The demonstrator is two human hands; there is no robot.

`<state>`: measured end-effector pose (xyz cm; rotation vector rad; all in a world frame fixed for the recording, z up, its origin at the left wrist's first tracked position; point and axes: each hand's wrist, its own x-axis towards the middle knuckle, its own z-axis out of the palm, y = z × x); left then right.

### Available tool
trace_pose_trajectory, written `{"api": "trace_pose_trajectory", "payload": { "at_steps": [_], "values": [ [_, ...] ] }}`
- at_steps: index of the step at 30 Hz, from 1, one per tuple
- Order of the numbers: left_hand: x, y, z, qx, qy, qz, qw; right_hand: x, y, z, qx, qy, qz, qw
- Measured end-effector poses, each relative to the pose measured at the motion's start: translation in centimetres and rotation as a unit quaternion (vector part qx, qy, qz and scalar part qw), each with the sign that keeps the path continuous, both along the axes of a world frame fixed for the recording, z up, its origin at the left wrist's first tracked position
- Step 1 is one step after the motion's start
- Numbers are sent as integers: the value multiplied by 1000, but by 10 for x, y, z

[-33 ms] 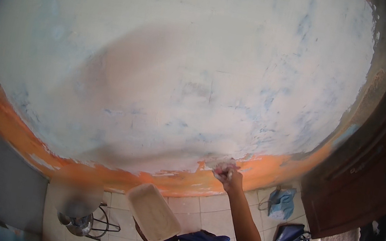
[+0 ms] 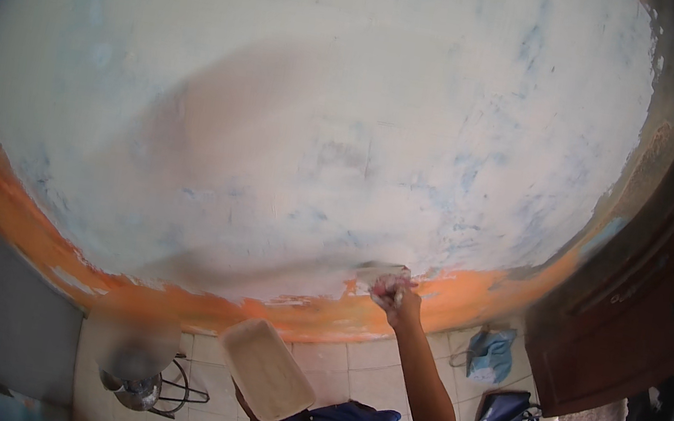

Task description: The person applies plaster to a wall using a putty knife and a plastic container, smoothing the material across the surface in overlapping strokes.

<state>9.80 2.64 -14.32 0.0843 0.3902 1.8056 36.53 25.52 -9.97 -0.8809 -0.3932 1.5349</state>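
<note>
My right hand (image 2: 395,300) is closed round a wide-bladed filling knife (image 2: 382,275), whose pale blade lies against the wall. Its blade is over the border where a whitish skim coat (image 2: 273,176) meets an orange band (image 2: 463,290) low on the wall. White paste smears my fingers. Close to my body, my left hand (image 2: 242,401) grips the left edge of a shallow, rectangular, off-white tray (image 2: 267,373) from beneath; most of those fingers are hidden by it. Bluish patches show through the coat, mainly toward the right.
A metal pot (image 2: 137,389) rests beside a dark-framed stool (image 2: 179,386) on the tiled floor at lower left. On the right lie a light blue bag (image 2: 491,355) and a dark blue bag (image 2: 506,417), near a dark brown door (image 2: 615,318).
My right hand has shifted slightly up and left and turned a little, so more of the knife's blade shows. The tray in my left hand is almost unmoved.
</note>
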Motion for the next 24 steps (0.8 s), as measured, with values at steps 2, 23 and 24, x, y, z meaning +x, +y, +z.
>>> {"api": "trace_pose_trajectory", "payload": {
  "at_steps": [2, 23, 24],
  "values": [
    [0, -3, -1, 0, 1, 8, 1000, -14, 24, 17, 29, 15, -18, 999],
    [-12, -21, -3, -3, 13, 43, 999, -21, -28, -14, 4, 14, -159, 987],
    [-14, -22, -2, -4, 14, 45, 999, -19, -20, -9, 15, 6, -155, 988]
  ]
}}
